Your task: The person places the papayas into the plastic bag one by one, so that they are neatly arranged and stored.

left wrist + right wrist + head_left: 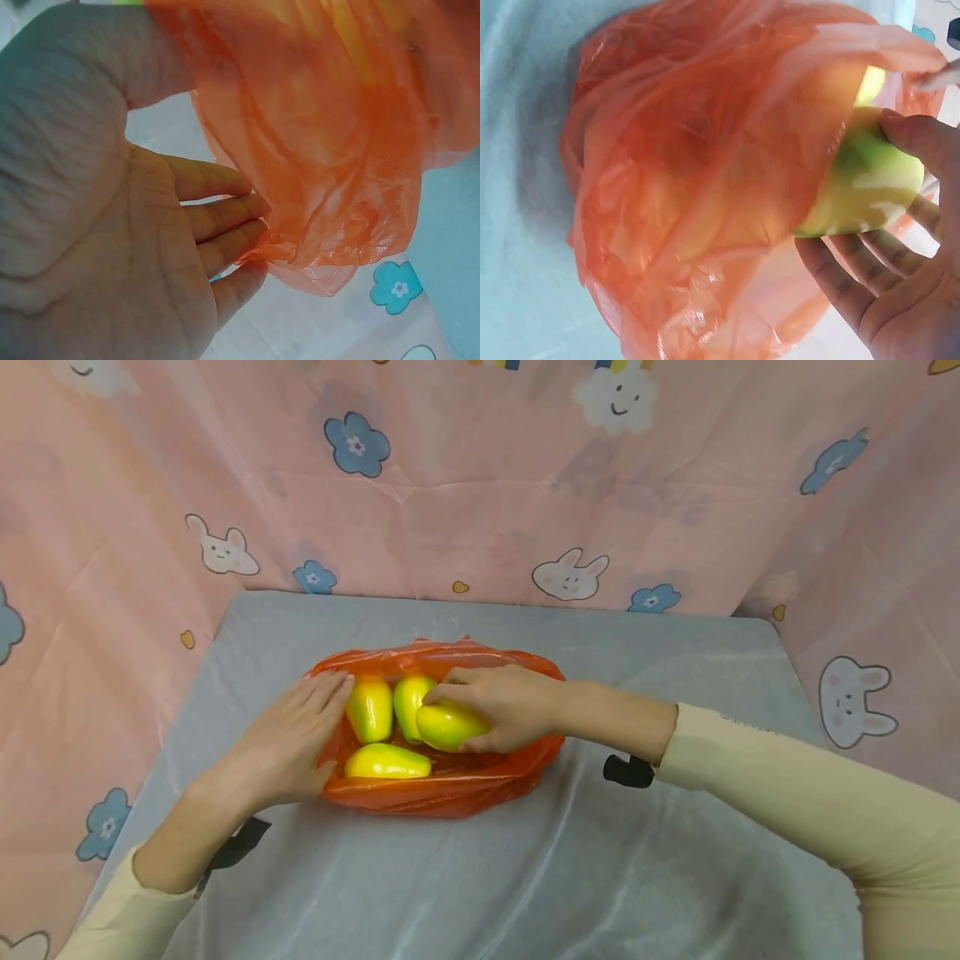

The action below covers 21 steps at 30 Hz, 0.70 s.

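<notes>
An orange-red plastic bag (450,800) lies with its mouth spread wide on the table. Three yellow-green mangoes are inside it: one upright at the left (371,710), another beside it (408,703), and a third lying along the near side (387,762). My right hand (517,706) reaches into the mouth from the right and grips a further mango (874,176), thumb on one side and fingers on the other. At the bag's left rim, my left hand (288,747) rests with nearly straight fingers touching the film (322,150).
Grey cloth covers the table (675,860). A pink curtain (450,502) printed with rabbits, clouds and flowers rises behind it and at both sides. Dark straps (628,772) show at both wrists.
</notes>
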Each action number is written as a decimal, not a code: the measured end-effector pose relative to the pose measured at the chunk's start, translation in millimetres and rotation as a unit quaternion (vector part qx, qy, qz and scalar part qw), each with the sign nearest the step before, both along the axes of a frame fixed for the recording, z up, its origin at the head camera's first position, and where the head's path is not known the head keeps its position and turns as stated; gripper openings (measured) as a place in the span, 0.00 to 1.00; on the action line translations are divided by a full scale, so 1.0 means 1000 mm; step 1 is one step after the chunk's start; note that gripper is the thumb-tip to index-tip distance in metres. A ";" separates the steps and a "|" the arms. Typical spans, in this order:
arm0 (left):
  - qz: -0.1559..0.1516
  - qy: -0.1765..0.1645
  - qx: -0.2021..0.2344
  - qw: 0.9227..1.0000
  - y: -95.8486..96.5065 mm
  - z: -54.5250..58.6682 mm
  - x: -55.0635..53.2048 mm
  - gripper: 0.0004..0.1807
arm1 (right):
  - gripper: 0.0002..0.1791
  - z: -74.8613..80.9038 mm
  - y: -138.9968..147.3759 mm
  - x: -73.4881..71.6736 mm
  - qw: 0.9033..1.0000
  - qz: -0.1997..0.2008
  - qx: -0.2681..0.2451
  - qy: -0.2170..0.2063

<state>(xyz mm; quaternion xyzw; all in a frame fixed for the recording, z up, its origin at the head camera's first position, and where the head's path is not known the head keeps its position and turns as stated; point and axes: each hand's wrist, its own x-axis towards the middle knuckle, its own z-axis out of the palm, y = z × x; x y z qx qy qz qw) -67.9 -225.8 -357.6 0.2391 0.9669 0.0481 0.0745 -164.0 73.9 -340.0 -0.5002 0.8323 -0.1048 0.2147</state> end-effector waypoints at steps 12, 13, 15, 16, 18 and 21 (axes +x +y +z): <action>-0.002 0.003 -0.004 1.000 0.000 -0.001 0.000 0.54 | 0.38 -0.016 0.007 0.015 0.999 -0.005 0.048 -0.022; -0.003 0.003 -0.004 1.000 0.000 -0.001 0.000 0.54 | 0.38 -0.017 0.007 0.016 0.998 -0.005 0.052 -0.021; -0.003 0.004 -0.004 1.000 0.000 -0.001 0.000 0.54 | 0.38 -0.020 0.008 0.018 0.998 -0.003 0.056 -0.024; -0.003 0.003 -0.005 1.000 0.000 -0.001 0.000 0.54 | 0.38 -0.021 0.008 0.019 0.998 -0.002 0.058 -0.025; -0.002 0.000 -0.007 1.000 0.000 -0.001 0.000 0.53 | 0.38 -0.024 0.009 0.021 0.998 0.001 0.058 -0.024; -0.001 -0.002 -0.006 1.000 0.000 -0.001 0.000 0.54 | 0.37 -0.028 0.009 0.023 0.998 0.006 0.053 -0.020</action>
